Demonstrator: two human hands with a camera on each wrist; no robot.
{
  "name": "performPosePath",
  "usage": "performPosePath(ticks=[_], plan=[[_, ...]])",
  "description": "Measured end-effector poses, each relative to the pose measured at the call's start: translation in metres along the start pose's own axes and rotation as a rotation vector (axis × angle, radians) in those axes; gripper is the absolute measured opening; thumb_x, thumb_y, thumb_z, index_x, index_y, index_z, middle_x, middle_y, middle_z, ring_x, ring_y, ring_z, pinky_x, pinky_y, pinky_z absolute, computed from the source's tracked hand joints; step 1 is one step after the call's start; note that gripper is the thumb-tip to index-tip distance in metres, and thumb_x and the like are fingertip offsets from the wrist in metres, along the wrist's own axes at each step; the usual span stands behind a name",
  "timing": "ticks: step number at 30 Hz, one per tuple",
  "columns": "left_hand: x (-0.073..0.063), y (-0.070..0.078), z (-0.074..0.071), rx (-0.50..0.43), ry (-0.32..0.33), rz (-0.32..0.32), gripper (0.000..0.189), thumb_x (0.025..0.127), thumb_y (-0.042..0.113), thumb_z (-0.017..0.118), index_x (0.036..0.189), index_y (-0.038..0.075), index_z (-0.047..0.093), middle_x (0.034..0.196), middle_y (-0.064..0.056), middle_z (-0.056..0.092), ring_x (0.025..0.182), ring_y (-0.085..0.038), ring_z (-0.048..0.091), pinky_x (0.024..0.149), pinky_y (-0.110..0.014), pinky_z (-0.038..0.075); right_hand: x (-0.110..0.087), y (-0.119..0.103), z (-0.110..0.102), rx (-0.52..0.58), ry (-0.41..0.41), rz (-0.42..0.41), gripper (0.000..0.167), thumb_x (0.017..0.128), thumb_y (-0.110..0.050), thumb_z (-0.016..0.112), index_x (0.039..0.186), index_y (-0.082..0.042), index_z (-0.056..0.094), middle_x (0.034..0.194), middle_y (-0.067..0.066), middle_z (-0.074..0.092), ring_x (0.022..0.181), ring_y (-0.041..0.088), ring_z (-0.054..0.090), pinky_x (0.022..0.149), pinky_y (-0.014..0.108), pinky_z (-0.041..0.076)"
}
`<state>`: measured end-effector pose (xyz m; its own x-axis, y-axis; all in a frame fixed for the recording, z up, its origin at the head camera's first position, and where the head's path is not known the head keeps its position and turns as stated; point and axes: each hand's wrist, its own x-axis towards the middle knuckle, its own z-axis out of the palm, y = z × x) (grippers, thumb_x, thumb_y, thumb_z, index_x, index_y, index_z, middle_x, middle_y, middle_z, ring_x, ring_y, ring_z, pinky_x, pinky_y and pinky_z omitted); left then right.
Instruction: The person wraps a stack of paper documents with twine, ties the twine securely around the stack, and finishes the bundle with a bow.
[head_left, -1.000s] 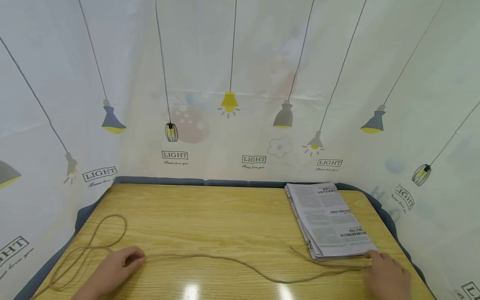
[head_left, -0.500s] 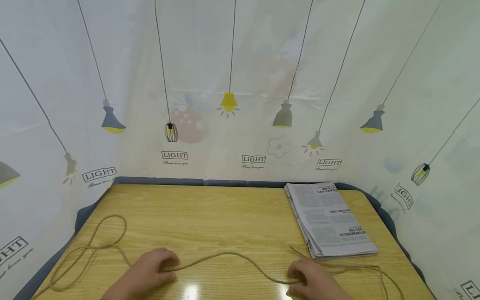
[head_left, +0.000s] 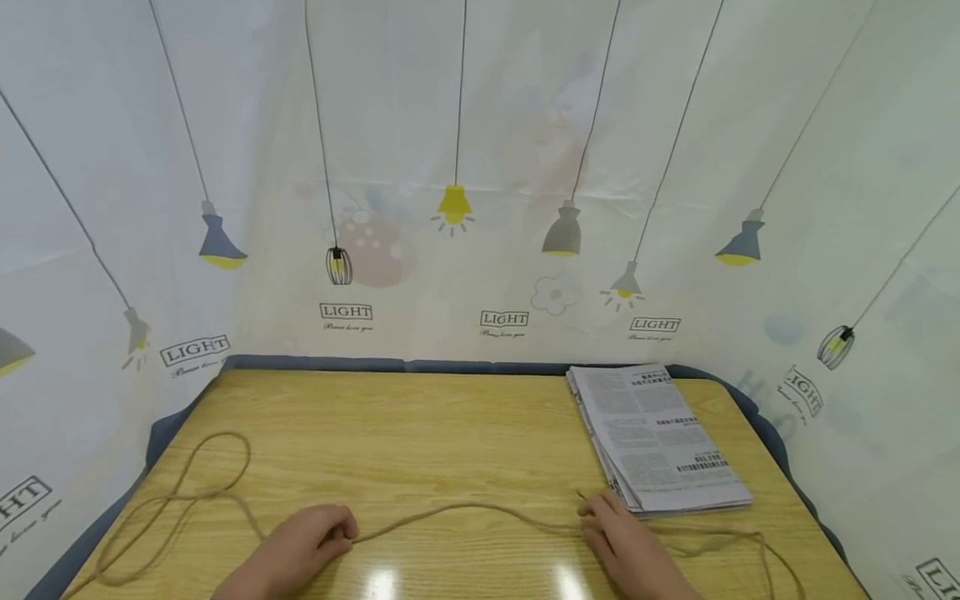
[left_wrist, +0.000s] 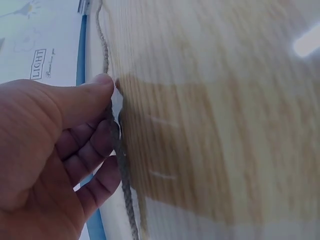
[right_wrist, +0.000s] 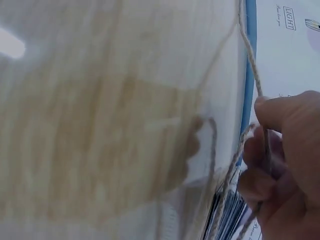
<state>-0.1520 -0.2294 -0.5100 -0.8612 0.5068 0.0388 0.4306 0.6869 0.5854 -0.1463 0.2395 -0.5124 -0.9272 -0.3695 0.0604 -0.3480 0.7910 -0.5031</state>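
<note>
Left hand (head_left: 296,546) and right hand (head_left: 633,546) pinch the cord (head_left: 468,505), the latter now nearer the papers (head_left: 660,442) than before. It partly hides the cord's loose end (head_left: 581,495).

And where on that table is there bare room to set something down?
The widest bare patch of table lies between the loose loops of rope at left and the paper stack at right. A smaller one lies nearer, between left hand and right hand. It's crowded at the loops and the stack's near edge.
</note>
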Motion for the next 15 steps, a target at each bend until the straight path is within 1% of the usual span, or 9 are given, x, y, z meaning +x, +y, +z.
performPosePath(ticks=[2,3,5,6,8,11,12,13,15], plan=[[-0.001,0.0,0.0,-0.009,0.002,0.005,0.002,0.094,0.021,0.064,0.092,0.02,0.063,0.083,0.016,0.06,0.073,0.007,0.049,0.064,-0.021,0.045,0.001,-0.003,0.001,-0.064,0.031,0.035,0.033,0.095,-0.018,0.064,0.126,-0.017,0.054,0.122,-0.002,0.053,0.096,0.008,0.061,0.074,0.029,0.052],[-0.001,0.001,0.0,-0.011,0.003,0.001,0.003,0.094,0.023,0.063,0.093,0.019,0.063,0.084,0.016,0.06,0.074,0.007,0.049,0.064,-0.021,0.045,0.002,-0.005,0.002,-0.09,0.035,0.054,0.038,0.093,-0.018,0.066,0.129,-0.017,0.054,0.126,-0.001,0.053,0.099,0.011,0.063,0.076,0.03,0.053],[-0.002,0.002,-0.001,-0.013,0.007,-0.007,0.004,0.095,0.023,0.062,0.094,0.02,0.063,0.086,0.015,0.06,0.076,0.006,0.05,0.065,-0.022,0.045,0.004,-0.007,0.004,-0.148,0.034,0.079,0.041,0.092,-0.017,0.067,0.13,-0.018,0.054,0.124,-0.002,0.055,0.102,0.013,0.063,0.078,0.032,0.053],[-0.002,0.003,-0.001,-0.009,0.011,-0.014,0.002,0.095,0.021,0.061,0.094,0.021,0.062,0.087,0.015,0.06,0.076,0.006,0.05,0.066,-0.022,0.045,0.004,-0.007,0.004,-0.169,0.035,0.082,0.038,0.091,-0.017,0.068,0.127,-0.018,0.057,0.119,-0.004,0.057,0.1,0.012,0.063,0.077,0.031,0.053],[-0.002,0.005,-0.002,-0.003,0.014,-0.033,0.003,0.096,0.022,0.06,0.094,0.02,0.062,0.088,0.015,0.059,0.077,0.006,0.049,0.067,-0.022,0.046,0.004,-0.007,0.004,-0.188,0.042,0.079,0.024,0.091,-0.018,0.068,0.114,-0.021,0.063,0.103,-0.01,0.059,0.09,0.006,0.061,0.073,0.027,0.051],[-0.002,0.004,-0.001,0.007,0.021,-0.056,0.004,0.097,0.022,0.059,0.093,0.02,0.061,0.087,0.015,0.058,0.078,0.006,0.049,0.068,-0.022,0.046,0.002,-0.003,0.0,-0.189,0.034,0.06,0.006,0.092,-0.022,0.066,0.096,-0.026,0.065,0.087,-0.017,0.058,0.076,-0.002,0.055,0.064,0.024,0.047],[-0.002,0.004,-0.001,0.01,0.024,-0.057,0.007,0.097,0.024,0.058,0.093,0.019,0.061,0.088,0.015,0.057,0.078,0.006,0.049,0.068,-0.022,0.046,0.001,-0.002,-0.002,-0.178,0.018,0.06,0.004,0.093,-0.023,0.065,0.092,-0.027,0.065,0.082,-0.018,0.057,0.07,-0.003,0.052,0.061,0.023,0.044],[-0.002,0.003,-0.001,0.009,0.025,-0.057,0.009,0.098,0.026,0.058,0.093,0.019,0.061,0.088,0.016,0.057,0.078,0.006,0.049,0.068,-0.022,0.046,0.0,0.0,-0.004,-0.165,-0.001,0.066,0.007,0.094,-0.025,0.064,0.088,-0.028,0.063,0.077,-0.018,0.056,0.066,-0.003,0.049,0.059,0.023,0.042],[-0.003,0.002,-0.001,0.008,0.029,-0.051,0.01,0.098,0.026,0.058,0.093,0.018,0.06,0.087,0.016,0.057,0.078,0.007,0.048,0.068,-0.021,0.046,-0.004,0.005,-0.009,-0.137,-0.06,0.088,0.009,0.094,-0.027,0.063,0.085,-0.027,0.062,0.07,-0.017,0.054,0.059,-0.002,0.045,0.055,0.023,0.039]])
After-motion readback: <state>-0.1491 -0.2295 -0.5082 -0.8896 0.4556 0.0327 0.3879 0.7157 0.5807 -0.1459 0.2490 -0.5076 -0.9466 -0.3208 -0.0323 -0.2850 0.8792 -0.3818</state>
